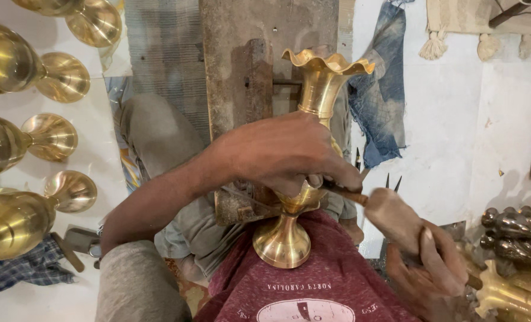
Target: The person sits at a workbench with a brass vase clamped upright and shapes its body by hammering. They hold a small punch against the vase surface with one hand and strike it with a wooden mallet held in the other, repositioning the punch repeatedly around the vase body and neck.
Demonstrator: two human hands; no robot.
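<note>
**Brass vase gripped, mallet at its side**

Head view: at frame centre, the left hand (283,152) is clenched around the body of a brass vase (322,80), whose foot rests on the person's maroon shirt (313,286). At lower right, the right hand (429,271) grasps a wooden mallet (393,217) beside the vase. More brass vases (21,137) lie along the left edge.

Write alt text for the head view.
A left hand grips a shiny brass vase with a ruffled rim lying across the person's lap, while the right hand holds a wooden mallet against it. More brass vases lie at left.
</note>
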